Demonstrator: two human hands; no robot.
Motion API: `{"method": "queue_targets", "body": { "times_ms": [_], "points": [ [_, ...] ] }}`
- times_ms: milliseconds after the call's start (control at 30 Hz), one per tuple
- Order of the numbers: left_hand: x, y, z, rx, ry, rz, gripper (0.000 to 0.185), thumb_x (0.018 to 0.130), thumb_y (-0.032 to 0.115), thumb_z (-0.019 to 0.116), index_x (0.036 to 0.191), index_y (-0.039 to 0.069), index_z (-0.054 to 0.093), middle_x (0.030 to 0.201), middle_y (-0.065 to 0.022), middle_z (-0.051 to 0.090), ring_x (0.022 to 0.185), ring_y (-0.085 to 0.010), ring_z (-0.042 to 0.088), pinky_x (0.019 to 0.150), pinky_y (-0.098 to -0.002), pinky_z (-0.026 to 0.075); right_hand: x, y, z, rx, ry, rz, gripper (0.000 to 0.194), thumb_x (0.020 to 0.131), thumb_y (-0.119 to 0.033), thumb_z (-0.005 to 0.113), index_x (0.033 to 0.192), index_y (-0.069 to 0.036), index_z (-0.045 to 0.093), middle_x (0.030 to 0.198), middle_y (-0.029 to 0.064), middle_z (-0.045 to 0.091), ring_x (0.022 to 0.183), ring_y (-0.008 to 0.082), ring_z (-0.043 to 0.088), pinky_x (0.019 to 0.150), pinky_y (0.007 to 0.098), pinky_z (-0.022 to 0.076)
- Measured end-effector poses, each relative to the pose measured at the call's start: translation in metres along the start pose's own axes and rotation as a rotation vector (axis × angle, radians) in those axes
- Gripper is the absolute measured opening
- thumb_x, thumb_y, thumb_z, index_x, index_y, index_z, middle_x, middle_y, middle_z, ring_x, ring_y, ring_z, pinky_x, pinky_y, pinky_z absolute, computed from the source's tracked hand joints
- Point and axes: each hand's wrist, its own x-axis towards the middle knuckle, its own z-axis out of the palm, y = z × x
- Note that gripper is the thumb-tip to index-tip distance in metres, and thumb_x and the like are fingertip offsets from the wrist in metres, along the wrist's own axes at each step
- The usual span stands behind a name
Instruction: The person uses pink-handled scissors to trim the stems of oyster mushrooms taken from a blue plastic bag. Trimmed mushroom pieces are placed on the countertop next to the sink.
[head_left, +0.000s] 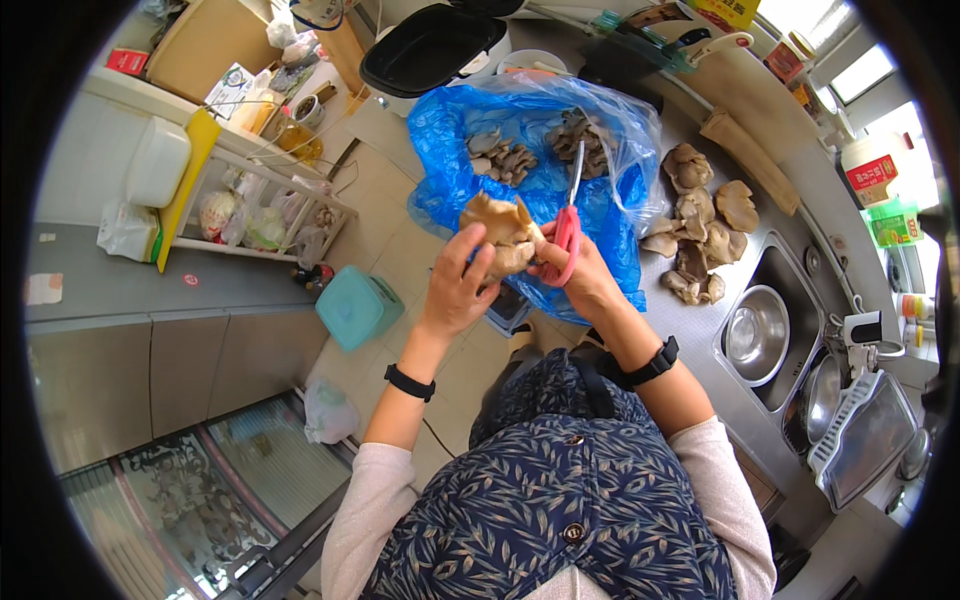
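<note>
A cluster of oyster mushrooms (496, 219) is held in my left hand (459, 289), above the near edge of a blue plastic bag (442, 142). My right hand (581, 274) grips red-handled scissors (568, 244), their blades pointing away from me over the bag. The right thumb and fingertips also touch the mushroom's base. Inside the bag lie two more mushroom clumps, one on the left (504, 159) and one on the right (577, 142). Several oyster mushroom pieces (697, 217) rest on the steel counter (660, 337) to the right of the bag.
A sink holding a steel bowl (756, 335) lies to the right. Behind the bag stands a black-lined pot (427, 49). On the floor at left are a teal lidded bin (352, 307) and a white plastic bag (330, 411). A storage rack (255, 202) holds bagged vegetables.
</note>
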Motion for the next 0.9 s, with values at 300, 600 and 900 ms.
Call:
{"method": "queue_targets", "body": {
  "times_ms": [300,600,900],
  "points": [
    [-0.016,0.011,-0.003,-1.459,0.045,-1.077,0.101,0.083,0.056,0.071,0.154,0.011,0.015,0.150,-0.0110,0.035,0.138,-0.0271,0.039,0.110,-0.0475,0.039,0.009,0.013,0.012,0.035,-0.044,-0.011,0.033,0.088,-0.017,0.071,0.111,-0.003,0.052,0.099,0.0071,0.062,0.086,0.0159,0.064,0.076,0.0298,0.0558],
    [0.003,-0.010,-0.017,-1.697,-0.083,-1.074,0.092,0.082,0.069,0.061,0.147,0.009,0.033,0.139,-0.0136,0.050,0.124,-0.0267,0.055,0.101,-0.0466,0.049,0.005,-0.002,0.016,-0.186,-0.127,-0.008,0.034,0.087,-0.017,0.072,0.111,-0.003,0.052,0.095,0.0049,0.060,0.080,0.0126,0.062,0.071,0.0251,0.0522],
    [-0.009,-0.021,-0.014,-1.886,-0.025,-1.234,0.095,0.086,0.080,0.037,0.146,0.007,0.040,0.146,-0.0140,0.045,0.133,-0.0303,0.047,0.110,-0.0509,0.038,0.009,-0.018,0.009,-0.306,-0.171,-0.002,0.028,0.087,-0.020,0.073,0.104,-0.003,0.059,0.090,0.0027,0.061,0.079,0.0100,0.058,0.070,0.0236,0.0492]
  ]
}}
